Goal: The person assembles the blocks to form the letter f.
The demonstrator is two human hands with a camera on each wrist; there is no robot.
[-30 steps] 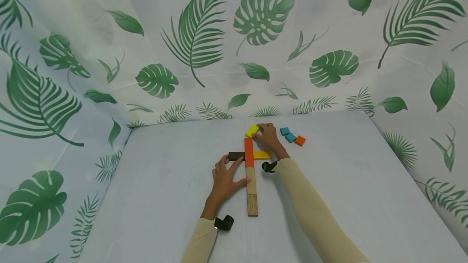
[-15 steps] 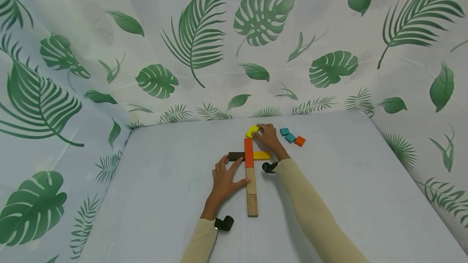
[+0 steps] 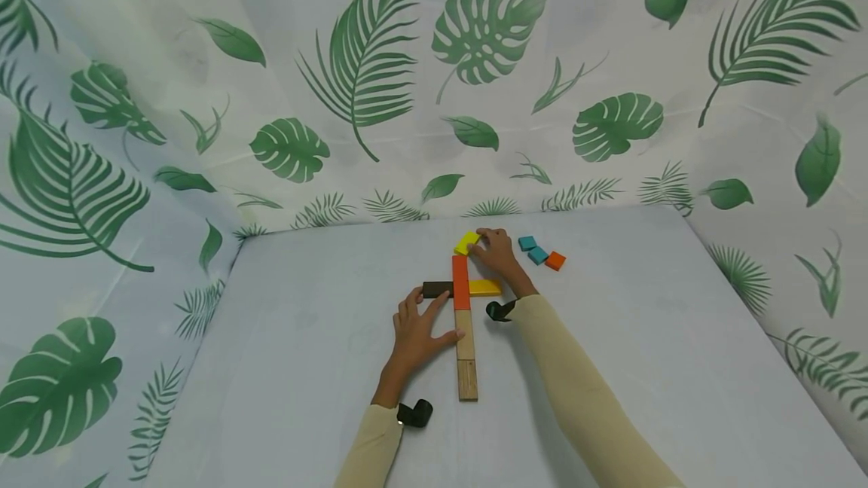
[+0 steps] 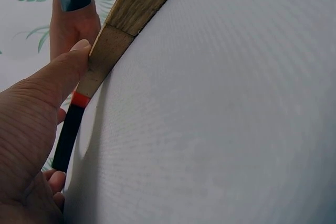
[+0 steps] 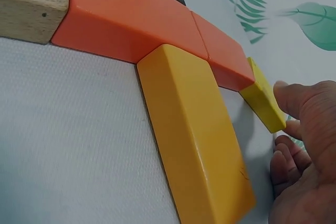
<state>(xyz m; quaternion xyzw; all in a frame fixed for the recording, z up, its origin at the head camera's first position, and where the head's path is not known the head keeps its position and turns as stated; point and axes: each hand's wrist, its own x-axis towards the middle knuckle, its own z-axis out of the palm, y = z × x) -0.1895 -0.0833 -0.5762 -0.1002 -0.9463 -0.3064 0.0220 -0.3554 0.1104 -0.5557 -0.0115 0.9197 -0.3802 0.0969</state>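
Observation:
In the head view several blocks form a cross. A column has red-orange blocks (image 3: 460, 282) at the top, a light wood block (image 3: 465, 337) under them and a darker wood block (image 3: 468, 380) at the bottom. A black block (image 3: 437, 290) juts left and an amber block (image 3: 484, 288) right. My left hand (image 3: 415, 333) has its thumb against the light wood block and its fingertips at the black block. My right hand (image 3: 498, 254) pinches the right side of a yellow block (image 5: 261, 98), which lies slanted at the column's far end.
Two teal blocks (image 3: 538, 255) and an orange block (image 3: 555, 260) lie close together, right of my right hand. A white cloth (image 3: 305, 367) covers the table. Leaf-printed curtains (image 3: 400, 172) stand along its back and sides.

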